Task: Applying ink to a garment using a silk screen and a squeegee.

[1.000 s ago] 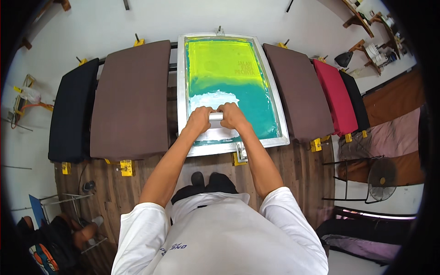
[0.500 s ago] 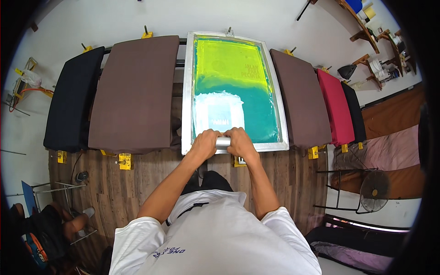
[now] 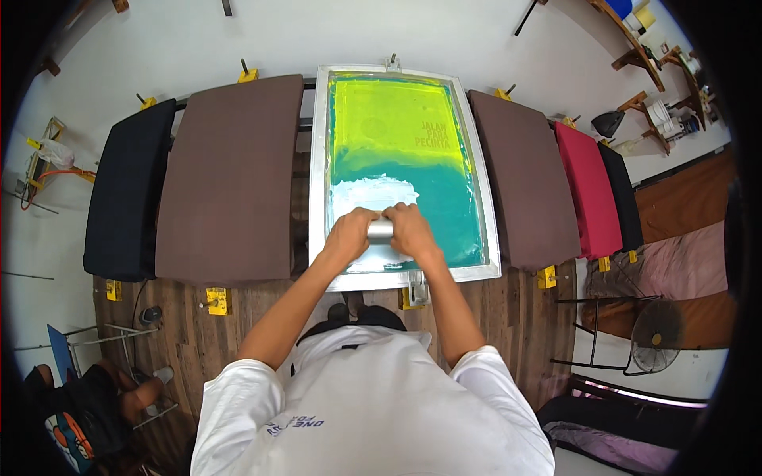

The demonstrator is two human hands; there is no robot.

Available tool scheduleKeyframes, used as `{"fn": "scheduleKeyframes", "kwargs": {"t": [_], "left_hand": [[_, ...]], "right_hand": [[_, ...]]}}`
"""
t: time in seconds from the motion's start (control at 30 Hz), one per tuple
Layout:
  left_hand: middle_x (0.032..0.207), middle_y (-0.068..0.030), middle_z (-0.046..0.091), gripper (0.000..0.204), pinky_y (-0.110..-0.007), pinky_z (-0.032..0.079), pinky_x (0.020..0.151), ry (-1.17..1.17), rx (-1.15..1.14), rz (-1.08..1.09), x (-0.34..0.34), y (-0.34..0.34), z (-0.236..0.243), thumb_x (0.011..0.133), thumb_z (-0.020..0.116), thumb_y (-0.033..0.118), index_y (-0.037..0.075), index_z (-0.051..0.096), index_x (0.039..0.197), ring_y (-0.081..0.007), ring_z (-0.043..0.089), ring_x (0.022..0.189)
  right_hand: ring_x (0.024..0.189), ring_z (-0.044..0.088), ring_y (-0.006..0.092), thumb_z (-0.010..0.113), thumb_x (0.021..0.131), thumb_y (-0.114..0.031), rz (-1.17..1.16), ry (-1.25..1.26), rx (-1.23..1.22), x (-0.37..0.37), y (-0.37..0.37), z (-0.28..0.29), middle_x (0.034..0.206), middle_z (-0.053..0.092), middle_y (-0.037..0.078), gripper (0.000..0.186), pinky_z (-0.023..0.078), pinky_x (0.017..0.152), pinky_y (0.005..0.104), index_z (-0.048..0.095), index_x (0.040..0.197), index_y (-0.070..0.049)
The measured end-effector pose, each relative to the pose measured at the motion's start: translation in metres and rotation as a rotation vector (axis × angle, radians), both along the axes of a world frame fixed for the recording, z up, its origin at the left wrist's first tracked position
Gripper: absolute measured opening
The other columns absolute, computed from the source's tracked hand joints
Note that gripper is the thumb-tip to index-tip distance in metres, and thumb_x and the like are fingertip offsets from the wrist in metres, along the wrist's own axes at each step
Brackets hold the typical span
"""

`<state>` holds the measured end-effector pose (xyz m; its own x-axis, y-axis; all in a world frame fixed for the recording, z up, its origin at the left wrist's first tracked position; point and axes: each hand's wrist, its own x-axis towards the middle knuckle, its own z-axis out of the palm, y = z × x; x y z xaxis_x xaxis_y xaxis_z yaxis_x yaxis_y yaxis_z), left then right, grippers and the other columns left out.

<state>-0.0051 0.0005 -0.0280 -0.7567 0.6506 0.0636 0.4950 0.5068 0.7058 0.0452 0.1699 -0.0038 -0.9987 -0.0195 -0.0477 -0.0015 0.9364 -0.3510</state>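
A screen-printing frame with a silver metal rim [image 3: 320,151] lies over the row of boards in front of me. Its mesh [image 3: 448,198] is yellow-green at the far part and teal nearer me. A patch of white ink [image 3: 373,193] covers the near left of the mesh. My left hand [image 3: 349,238] and my right hand [image 3: 410,232] are closed side by side on a silver squeegee [image 3: 381,230], thumbs close together on top. The squeegee stands over the near part of the mesh; its blade is hidden.
Brown-covered boards [image 3: 230,178] [image 3: 524,178] flank the frame, with black [image 3: 131,190] and red boards [image 3: 587,190] further out. Yellow clamps [image 3: 218,301] hold them at the ends. A fan [image 3: 657,337] stands at right. A seated person [image 3: 87,408] is at lower left.
Both hands have pushed the squeegee away from me, off the frame's near edge and further up the mesh. The whole view has shifted slightly.
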Motion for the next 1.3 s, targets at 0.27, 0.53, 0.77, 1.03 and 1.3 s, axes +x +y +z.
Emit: {"fn": "scheduleKeyframes", "kwargs": {"t": [0.27,0.53,0.77,1.03,1.3], "left_hand": [[0.117,-0.0221,0.063,0.047,-0.046,0.049,0.092,0.101,0.051,0.007,0.073,-0.019,0.023,0.070,0.059,-0.014,-0.002,0.065,0.116,-0.0398,0.063,0.101],[0.093,-0.0233,0.069,0.037,-0.046,0.054,0.083,-0.011,-0.031,-0.024,-0.034,0.013,0.020,0.070,0.064,-0.007,0.004,0.073,0.104,-0.0404,0.067,0.091],[0.095,-0.0246,0.069,0.039,-0.045,0.054,0.084,-0.079,-0.084,0.000,-0.024,0.013,0.017,0.068,0.064,-0.009,0.003,0.072,0.104,-0.0413,0.067,0.092],[0.098,-0.0214,0.066,0.039,-0.046,0.053,0.083,-0.113,-0.033,0.015,0.055,-0.011,0.017,0.069,0.064,-0.010,0.003,0.070,0.106,-0.0404,0.065,0.092],[0.100,-0.0159,0.070,0.040,-0.044,0.054,0.085,-0.033,-0.131,-0.126,0.012,0.000,0.061,0.071,0.071,0.003,0.006,0.071,0.111,-0.0363,0.068,0.091]], "right_hand": [[0.109,0.055,0.0341,0.071,0.062,0.007,0.011,-0.049,-0.019,0.073,-0.022,0.026,0.119,0.059,0.010,0.059,0.050,0.083,0.0466,0.061,0.119,-0.008],[0.095,0.066,0.0374,0.069,0.069,-0.001,0.033,-0.092,0.059,-0.036,0.013,0.016,0.100,0.069,0.016,0.037,0.055,0.081,0.0477,0.073,0.105,-0.010],[0.094,0.068,0.0354,0.073,0.069,-0.007,0.030,-0.171,-0.003,-0.031,0.013,0.015,0.097,0.071,0.017,0.027,0.057,0.082,0.0443,0.074,0.096,-0.006],[0.099,0.061,0.0366,0.071,0.065,0.000,-0.026,-0.134,-0.071,0.051,-0.016,0.028,0.098,0.066,0.017,0.033,0.052,0.085,0.0459,0.073,0.098,-0.005],[0.099,0.061,0.0361,0.071,0.068,-0.002,-0.102,-0.195,-0.017,0.033,-0.013,0.049,0.098,0.066,0.016,0.031,0.051,0.082,0.0495,0.071,0.099,-0.005]]}}
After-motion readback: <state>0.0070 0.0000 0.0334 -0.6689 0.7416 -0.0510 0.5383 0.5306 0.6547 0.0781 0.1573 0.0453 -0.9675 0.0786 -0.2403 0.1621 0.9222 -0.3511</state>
